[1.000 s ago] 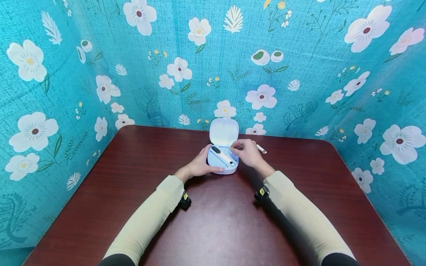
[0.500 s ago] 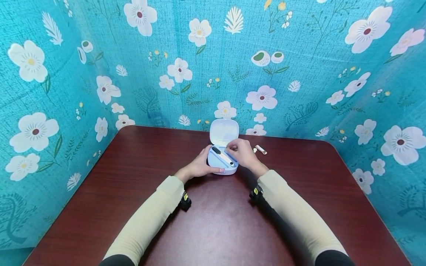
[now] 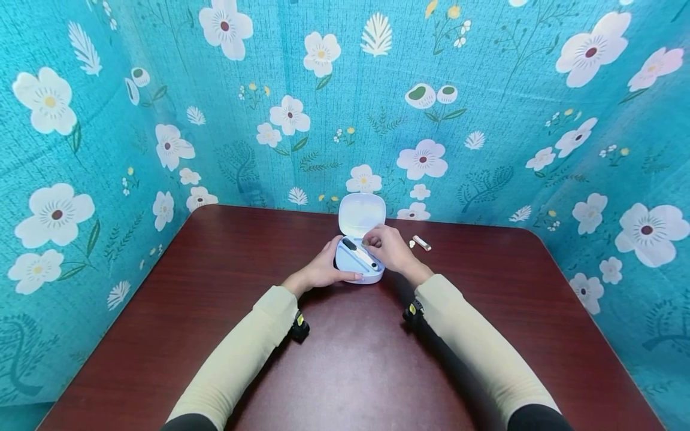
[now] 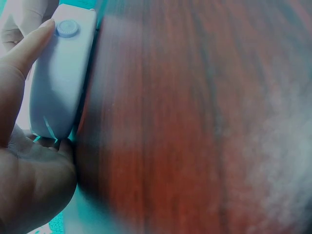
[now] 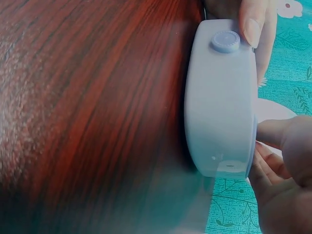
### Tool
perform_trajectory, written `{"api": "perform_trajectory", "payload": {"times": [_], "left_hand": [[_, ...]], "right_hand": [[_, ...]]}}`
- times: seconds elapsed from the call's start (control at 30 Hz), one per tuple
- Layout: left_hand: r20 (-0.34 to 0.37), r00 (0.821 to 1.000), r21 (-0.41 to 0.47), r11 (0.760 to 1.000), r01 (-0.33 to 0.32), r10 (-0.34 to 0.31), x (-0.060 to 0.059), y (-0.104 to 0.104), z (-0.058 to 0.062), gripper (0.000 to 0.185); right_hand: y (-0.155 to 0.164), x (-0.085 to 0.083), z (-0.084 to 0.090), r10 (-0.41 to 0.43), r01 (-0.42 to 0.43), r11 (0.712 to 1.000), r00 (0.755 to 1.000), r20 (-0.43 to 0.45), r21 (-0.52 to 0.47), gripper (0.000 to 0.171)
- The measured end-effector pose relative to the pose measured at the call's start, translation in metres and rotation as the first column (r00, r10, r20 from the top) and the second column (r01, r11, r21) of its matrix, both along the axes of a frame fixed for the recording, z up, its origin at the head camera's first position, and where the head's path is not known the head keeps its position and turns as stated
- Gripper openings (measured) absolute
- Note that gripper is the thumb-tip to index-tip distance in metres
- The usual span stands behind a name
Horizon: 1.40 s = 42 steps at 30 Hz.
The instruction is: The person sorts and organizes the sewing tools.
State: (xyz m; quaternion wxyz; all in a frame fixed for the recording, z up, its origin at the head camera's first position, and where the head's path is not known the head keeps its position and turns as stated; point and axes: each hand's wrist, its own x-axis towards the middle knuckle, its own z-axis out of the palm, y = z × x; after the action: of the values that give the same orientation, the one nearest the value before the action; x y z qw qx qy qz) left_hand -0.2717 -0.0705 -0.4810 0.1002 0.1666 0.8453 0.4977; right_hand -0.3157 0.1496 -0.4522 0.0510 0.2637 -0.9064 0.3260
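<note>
A small pale blue case [image 3: 358,270] stands open on the dark red table [image 3: 345,359], its lid [image 3: 362,214] upright. Inside lies a slim black-and-white pen-like device [image 3: 360,254]. My left hand [image 3: 322,269] grips the case's left and front side, thumb along the front wall. In the left wrist view the case [image 4: 61,83] sits against that palm [image 4: 27,165]. My right hand [image 3: 389,248] hovers over the case's right half, fingertips pinching a small item at the tray's back. The right wrist view shows the case's front wall [image 5: 219,107] with its round button [image 5: 225,41].
A short white cylinder [image 3: 421,242] and a tiny white cap [image 3: 412,244] lie on the table just right of the case. Teal floral fabric walls [image 3: 485,120] close in the back and both sides. The table's near half holds only my forearms.
My right hand has shifted left over the case, uncovering the white cylinder and cap on the table. My left hand and the case have stayed put.
</note>
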Motion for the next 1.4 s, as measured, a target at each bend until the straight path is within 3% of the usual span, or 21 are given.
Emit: {"api": "perform_trajectory", "payload": {"times": [0.27,0.63,0.97,1.4], "left_hand": [[-0.014,1.000,0.010,1.000,0.002,-0.002,0.002,0.000,-0.001,0.109],[-0.018,1.000,0.003,1.000,-0.010,0.010,0.000,0.000,0.000,0.109],[-0.007,1.000,-0.020,1.000,-0.011,0.011,-0.002,-0.001,-0.002,0.110],[-0.003,1.000,-0.014,1.000,-0.008,0.008,-0.001,-0.001,-0.001,0.111]], "right_hand": [[0.006,0.005,0.008,0.029,-0.028,0.999,0.999,-0.015,0.024,0.018],[0.039,0.001,0.013,-0.007,0.010,0.998,0.998,-0.060,0.055,0.023],[0.074,-0.004,0.004,-0.098,0.096,0.983,0.995,0.006,0.159,0.029],[0.088,-0.009,-0.002,-0.188,0.172,0.960,0.981,0.056,0.219,0.030]]}}
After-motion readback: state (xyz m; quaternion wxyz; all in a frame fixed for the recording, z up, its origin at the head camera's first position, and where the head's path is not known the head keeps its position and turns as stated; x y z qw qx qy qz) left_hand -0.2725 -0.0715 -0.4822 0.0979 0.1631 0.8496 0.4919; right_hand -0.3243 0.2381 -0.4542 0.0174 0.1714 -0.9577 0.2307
